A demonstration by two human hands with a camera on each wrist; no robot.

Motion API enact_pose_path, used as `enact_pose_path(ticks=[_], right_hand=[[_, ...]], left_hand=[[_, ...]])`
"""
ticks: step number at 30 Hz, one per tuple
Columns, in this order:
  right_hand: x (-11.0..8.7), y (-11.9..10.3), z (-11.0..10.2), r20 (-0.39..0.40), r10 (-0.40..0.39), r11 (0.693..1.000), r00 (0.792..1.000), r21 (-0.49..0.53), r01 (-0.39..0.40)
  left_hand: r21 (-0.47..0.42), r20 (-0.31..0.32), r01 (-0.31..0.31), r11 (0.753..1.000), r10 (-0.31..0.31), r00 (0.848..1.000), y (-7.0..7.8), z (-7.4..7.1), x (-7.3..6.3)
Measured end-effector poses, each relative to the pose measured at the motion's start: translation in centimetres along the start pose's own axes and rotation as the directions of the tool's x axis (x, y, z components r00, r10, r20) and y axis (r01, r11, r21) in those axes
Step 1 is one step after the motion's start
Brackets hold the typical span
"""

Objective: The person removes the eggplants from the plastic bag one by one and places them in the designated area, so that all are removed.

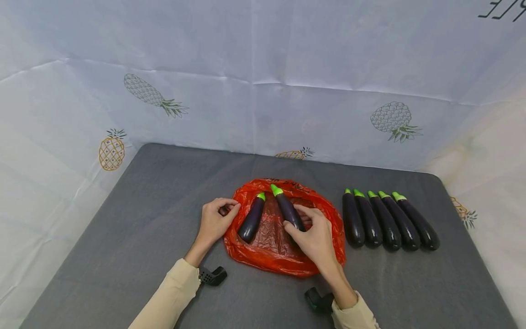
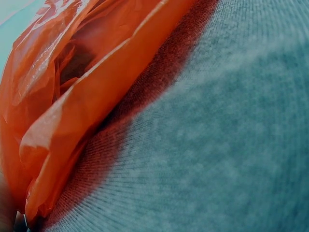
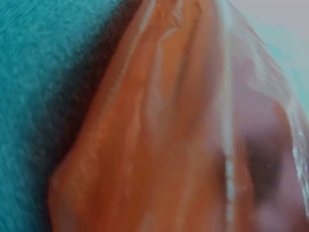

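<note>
A red plastic bag (image 1: 283,269) lies spread with its mouth facing up, and its wall also fills part of the left wrist view. My left hand (image 1: 215,219) pinches the bag's left rim between thumb and fingers. Within the bag, one dark eggplant (image 1: 251,221) with a green stem end lies on the left side. My right hand (image 1: 318,237) holds a second eggplant (image 1: 287,205) by its lower part, over the bag's inside, its green end pointing away. The right wrist view is blurred and shows mostly red plastic (image 3: 145,169).
Several eggplants (image 1: 390,224) lie side by side in a row right of the bag, green ends toward the back. A grey cloth (image 1: 144,205) covers the table. Behind it hangs a pale sheet (image 1: 255,114) printed with pineapples.
</note>
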State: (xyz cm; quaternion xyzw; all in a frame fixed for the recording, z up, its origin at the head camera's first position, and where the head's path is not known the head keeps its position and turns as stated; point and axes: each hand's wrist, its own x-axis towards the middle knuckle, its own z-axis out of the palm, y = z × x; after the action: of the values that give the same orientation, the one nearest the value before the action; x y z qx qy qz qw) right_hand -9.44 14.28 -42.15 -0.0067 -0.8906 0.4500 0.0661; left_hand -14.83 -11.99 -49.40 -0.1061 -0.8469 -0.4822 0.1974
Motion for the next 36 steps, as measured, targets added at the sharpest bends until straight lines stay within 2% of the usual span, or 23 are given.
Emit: enact_pose_path(ticks=[18,36], right_hand=[[-0.7,-0.7,-3.2,-0.070,0.006,1.000,0.998,-0.007,-0.006],[-3.7,0.7,-6.9,-0.194,0.077,0.997,0.978,-0.001,-0.078]], left_hand=[[-0.003,0.017,0.015,1.000,-0.015,1.000,0.0,-0.1,0.1],[-0.016,0.010,0.005,1.000,-0.005,1.000,-0.1,0.0,0.0]])
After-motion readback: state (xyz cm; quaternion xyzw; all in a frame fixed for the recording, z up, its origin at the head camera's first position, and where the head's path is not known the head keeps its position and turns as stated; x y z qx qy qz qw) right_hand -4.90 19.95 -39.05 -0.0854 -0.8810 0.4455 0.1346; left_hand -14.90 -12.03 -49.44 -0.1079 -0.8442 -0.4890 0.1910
